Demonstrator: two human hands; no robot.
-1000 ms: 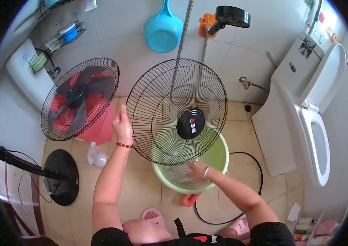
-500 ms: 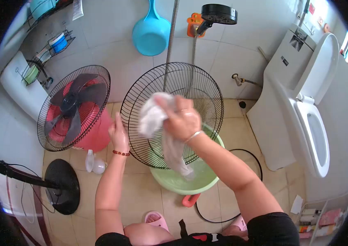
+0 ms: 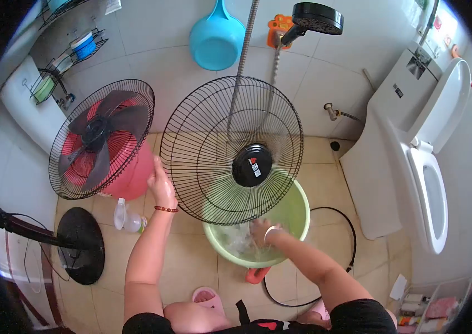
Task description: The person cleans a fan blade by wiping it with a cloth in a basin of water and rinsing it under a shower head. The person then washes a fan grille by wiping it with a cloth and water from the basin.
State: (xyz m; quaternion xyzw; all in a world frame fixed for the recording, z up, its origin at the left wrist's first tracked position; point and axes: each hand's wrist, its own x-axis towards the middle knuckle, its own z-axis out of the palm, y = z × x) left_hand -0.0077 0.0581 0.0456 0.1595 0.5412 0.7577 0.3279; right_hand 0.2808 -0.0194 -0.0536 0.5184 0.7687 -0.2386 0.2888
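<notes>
My left hand grips the left rim of a round black wire fan guard, fingers closed at its edge. The guard stands tilted over a light green basin of water, its black centre badge facing me. Down in the basin, below the guard's lower edge, is my right hand. A whitish blurred cloth lies in the splashing water by its fingers, which the splash partly hides.
At left, another guard with dark fan blades rests on a pink bucket. Nearby are a spray bottle and the black fan base. A black hose curves right of the basin; a toilet stands beyond.
My right hand has gone down from the front of the guard into the basin with the white cloth, and water splashes. The guard's centre badge is now uncovered. My left hand keeps its hold.
</notes>
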